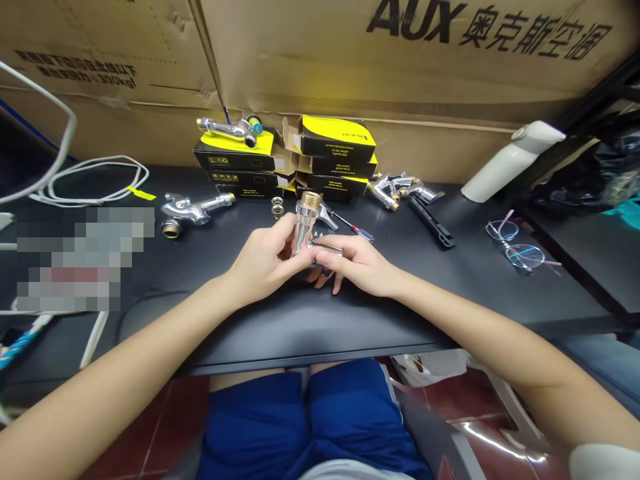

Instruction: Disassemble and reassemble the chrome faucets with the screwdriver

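My left hand is closed around the body of a chrome faucet, whose brass threaded end points up. From the other side my right hand grips the faucet's short side branch, with some fingers curled below it. The faucet is held above the black table near its front edge, and its lower part is hidden by my fingers. Just behind my hands lie two brass fittings, a chrome lever handle and a screwdriver. A few tiny white pieces sit there too.
Another chrome faucet lies at left. Stacked black-and-yellow boxes stand behind, one stack bearing a faucet body. To the right are chrome parts, a black tool, a white bottle and glasses. Cables lie left.
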Available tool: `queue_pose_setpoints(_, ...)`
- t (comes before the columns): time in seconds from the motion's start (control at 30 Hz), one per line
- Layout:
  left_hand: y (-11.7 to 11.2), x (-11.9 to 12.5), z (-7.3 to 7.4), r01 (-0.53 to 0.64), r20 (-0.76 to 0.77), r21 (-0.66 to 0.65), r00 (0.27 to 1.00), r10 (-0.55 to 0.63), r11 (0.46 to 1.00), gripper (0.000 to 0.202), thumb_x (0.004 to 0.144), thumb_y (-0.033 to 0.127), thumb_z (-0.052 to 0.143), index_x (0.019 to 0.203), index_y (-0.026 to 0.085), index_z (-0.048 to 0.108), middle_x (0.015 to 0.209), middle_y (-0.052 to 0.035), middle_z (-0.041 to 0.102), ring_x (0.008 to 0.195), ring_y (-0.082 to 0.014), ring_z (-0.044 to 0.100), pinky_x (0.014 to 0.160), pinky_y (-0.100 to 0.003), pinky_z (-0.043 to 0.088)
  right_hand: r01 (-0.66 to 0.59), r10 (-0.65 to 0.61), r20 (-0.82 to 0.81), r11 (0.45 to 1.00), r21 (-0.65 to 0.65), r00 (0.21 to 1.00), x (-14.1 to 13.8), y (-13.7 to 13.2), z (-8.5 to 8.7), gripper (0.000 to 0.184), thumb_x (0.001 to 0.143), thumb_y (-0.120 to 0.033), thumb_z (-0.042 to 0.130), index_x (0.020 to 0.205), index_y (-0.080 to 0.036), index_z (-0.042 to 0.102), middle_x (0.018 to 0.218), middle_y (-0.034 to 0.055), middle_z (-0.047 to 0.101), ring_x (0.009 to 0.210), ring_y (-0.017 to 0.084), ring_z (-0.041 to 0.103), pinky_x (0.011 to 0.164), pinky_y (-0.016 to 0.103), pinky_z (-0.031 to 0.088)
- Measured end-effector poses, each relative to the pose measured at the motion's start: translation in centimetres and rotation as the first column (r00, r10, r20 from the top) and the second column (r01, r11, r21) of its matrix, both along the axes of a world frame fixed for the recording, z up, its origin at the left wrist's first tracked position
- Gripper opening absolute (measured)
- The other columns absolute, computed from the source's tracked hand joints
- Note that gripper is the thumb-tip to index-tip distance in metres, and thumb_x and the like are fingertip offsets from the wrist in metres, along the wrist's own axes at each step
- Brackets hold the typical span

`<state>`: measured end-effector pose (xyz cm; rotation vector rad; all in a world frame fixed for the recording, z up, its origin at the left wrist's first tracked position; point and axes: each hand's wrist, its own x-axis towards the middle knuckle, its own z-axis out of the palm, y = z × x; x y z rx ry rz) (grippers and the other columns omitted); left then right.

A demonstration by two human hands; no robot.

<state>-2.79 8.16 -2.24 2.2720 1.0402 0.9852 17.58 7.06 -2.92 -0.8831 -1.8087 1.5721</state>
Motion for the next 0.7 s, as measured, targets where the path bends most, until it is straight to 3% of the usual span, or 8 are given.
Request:
queue_pose_setpoints(0.17, 0.0, 0.1, 0.2, 0.059, 0.123, -0.155, 0.992, -0.039, 0.986, 0.026, 0.084, 0.04, 0.066, 0.084, 0.02, 0.049, 0.066, 0.0037, 0.055, 0.052, -0.0096, 0.051, 0.049, -0.022, 0.044, 0.082, -0.081, -0.036, 0.996, 0.019, 0.996, -0.1, 0.1, -0.6, 0.046, 0.088, -0.052, 0.061, 0.119, -0.017, 0.062, 0.088, 0.0058, 0.074, 0.073, 0.017, 0.073, 0.05, 0.021, 0.055)
queue_pose_setpoints(0.3, 0.3, 0.2, 0.7, 0.1, 0.334, -0.293, 0.942, 0.004, 0.951, 0.028, 0.087, 0.045, 0.064, 0.087, 0.021, 0.048, 0.069, 0.003, 0.056, 0.047, -0.0083, 0.051, 0.043, -0.022, 0.045, 0.208, -0.204, -0.043, 0.948, 0.24, 0.978, -0.2, -0.2, -0.9, 0.042, 0.085, -0.049, 0.067, 0.113, -0.017, 0.065, 0.096, 0.0056, 0.073, 0.078, 0.017, 0.072, 0.063, 0.027, 0.058)
queue_pose_setpoints(0.4, 0.7, 0.3, 1.2, 0.109, 0.458, -0.363, 0.886, 0.076, 0.925, 0.03, 0.089, 0.048, 0.06, 0.086, 0.022, 0.045, 0.064, 0.0044, 0.055, 0.042, -0.0079, 0.049, 0.04, -0.023, 0.045, 0.275, -0.283, -0.029, 0.896, 0.348, 0.959, -0.2, -0.4, -0.9, 0.032, 0.087, -0.047, 0.065, 0.099, -0.018, 0.068, 0.088, 0.0037, 0.073, 0.076, 0.016, 0.07, 0.066, 0.028, 0.057)
queue_pose_setpoints(0.53, 1.0, 0.3, 1.5, 0.101, 0.48, -0.435, 0.867, 0.135, 0.895, 0.029, 0.09, 0.046, 0.06, 0.083, 0.022, 0.044, 0.053, 0.0071, 0.047, 0.038, -0.0088, 0.049, 0.037, -0.023, 0.041, 0.338, -0.32, -0.106, 0.893, 0.299, 0.941, -0.3, -0.1, -1.1, 0.031, 0.091, -0.047, 0.059, 0.089, -0.018, 0.067, 0.078, 0.0015, 0.071, 0.066, 0.012, 0.067, 0.057, 0.023, 0.054)
queue_pose_setpoints(0.7, 1.1, 0.1, 1.4, 0.177, 0.514, -0.493, 0.849, 0.121, 0.852, 0.026, 0.082, 0.035, 0.07, 0.093, 0.021, 0.051, 0.066, 0.0035, 0.059, 0.045, -0.011, 0.058, 0.036, -0.022, 0.04, 0.385, -0.366, -0.117, 0.884, 0.267, 0.923, -0.3, 0.2, -1.1, 0.036, 0.091, -0.051, 0.057, 0.086, -0.017, 0.065, 0.073, 0.0015, 0.069, 0.059, 0.012, 0.064, 0.052, 0.023, 0.052)
